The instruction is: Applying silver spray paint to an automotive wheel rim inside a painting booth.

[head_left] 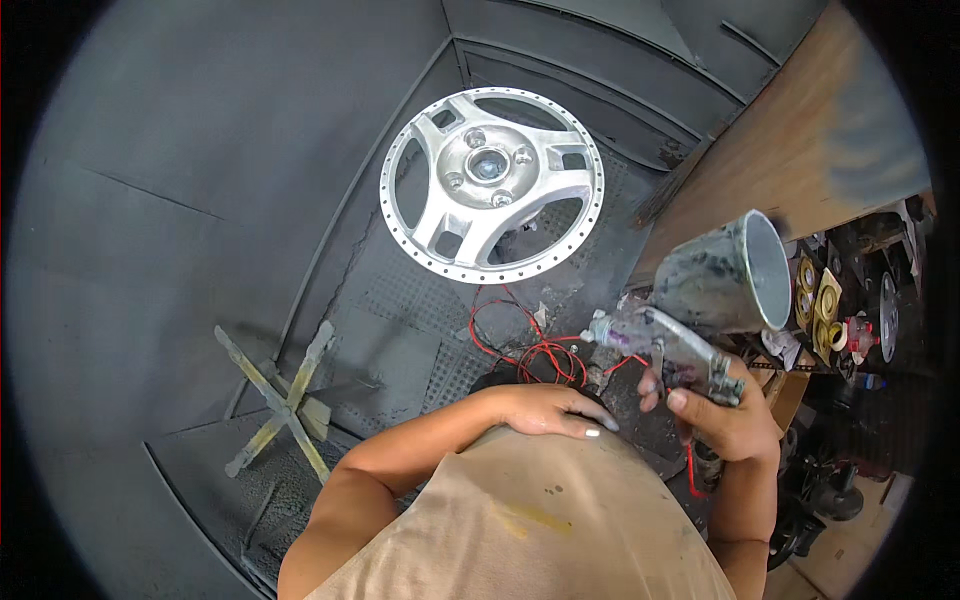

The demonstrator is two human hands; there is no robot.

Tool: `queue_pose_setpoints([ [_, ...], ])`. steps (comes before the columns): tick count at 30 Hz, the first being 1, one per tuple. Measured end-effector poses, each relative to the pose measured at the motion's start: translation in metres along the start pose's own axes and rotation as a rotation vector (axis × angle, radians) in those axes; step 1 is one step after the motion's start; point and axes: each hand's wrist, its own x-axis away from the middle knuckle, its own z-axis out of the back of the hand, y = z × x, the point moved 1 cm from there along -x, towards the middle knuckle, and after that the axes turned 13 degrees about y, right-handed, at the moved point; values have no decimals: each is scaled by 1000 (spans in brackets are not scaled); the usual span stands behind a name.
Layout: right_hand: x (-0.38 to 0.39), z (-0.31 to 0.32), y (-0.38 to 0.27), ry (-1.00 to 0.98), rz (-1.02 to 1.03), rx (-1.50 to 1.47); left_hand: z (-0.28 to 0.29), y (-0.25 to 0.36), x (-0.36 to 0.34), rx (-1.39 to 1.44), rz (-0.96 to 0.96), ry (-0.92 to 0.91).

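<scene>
My right hand [738, 420] is wrapped around the handle of a paint-stained spray gun [640, 335]. A large grey paint cup [710, 275] sits on the gun, its rim tilted toward the right. The nozzle points left, below and to the right of a silver wheel face [462, 180], and apart from it. This three-spoked disc has small holes around its rim and stands raised above the floor; what supports it is mostly hidden. Against the front of my tan shirt [560, 500] lies my left hand [555, 410], fingers stretched out and holding nothing.
A red hose [548, 348] coils on the dark textured floor [395, 305]. At left stands a cross-shaped stand [288, 410] with taped arms. Grey walls [200, 150] enclose the left and back. A brown panel [790, 130] and cluttered shelves with tape rolls [825, 305] line the right.
</scene>
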Motion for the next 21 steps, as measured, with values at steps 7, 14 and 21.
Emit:
queue_pose_setpoints([
  [7, -3, -5, 16, 49, 33, 65, 13, -22, 16, 109, 124, 281],
  [14, 5, 7, 10, 291, 107, 4, 29, -40, 26, 363, 100, 818],
  [21, 8, 31, 22, 411, 161, -10, 40, -38, 23, 714, 67, 1317],
])
